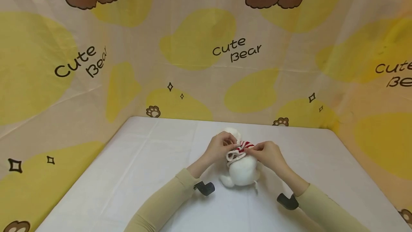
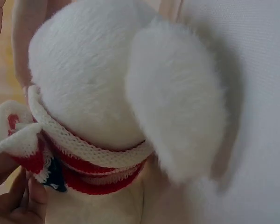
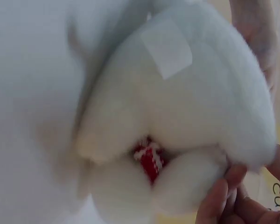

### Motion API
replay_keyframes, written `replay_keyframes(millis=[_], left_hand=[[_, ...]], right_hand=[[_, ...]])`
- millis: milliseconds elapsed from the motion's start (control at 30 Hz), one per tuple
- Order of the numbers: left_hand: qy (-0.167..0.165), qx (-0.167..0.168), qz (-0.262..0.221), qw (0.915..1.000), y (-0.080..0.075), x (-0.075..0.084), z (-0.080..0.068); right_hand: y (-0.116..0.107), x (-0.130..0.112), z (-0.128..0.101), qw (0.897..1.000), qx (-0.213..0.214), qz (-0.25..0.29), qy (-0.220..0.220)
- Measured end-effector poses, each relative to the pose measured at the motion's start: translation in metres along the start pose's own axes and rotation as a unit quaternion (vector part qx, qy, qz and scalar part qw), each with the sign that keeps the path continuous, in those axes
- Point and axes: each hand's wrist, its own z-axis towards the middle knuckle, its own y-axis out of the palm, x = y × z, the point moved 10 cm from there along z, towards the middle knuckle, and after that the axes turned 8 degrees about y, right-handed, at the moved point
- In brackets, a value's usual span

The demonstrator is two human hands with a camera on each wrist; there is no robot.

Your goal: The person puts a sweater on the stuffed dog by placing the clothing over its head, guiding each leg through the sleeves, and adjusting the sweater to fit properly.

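White plush toy (image 1: 243, 173) inside the far edge of the worktop (image 1: 161, 146), between left hand (image 1: 220, 147) and right hand (image 1: 269, 154), which pinch its striped knitwear (image 1: 248, 145).

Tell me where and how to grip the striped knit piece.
Probably best pinched from above, by its loose end: that part juts up away from the table, while the rest curves round the white plush toy.
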Motion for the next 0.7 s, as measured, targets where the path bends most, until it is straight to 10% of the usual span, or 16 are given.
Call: replay_keyframes(millis=[167,400,700], left_hand=[[-0.014,-0.001,0.008,0.9999,0.0,-0.004,0.0],[-0.072,0.096,0.056,0.9912,-0.025,-0.022,-0.006],[-0.03,0.096,0.094,0.9904,-0.029,-0.012,-0.007]], right_hand=[[0.007,0.004,0.004,0.998,-0.005,0.06,0.029],[0.025,0.033,-0.004,0.971,-0.086,0.187,0.12],[0.017,0.028,-0.005,0.992,-0.093,0.054,0.066]])
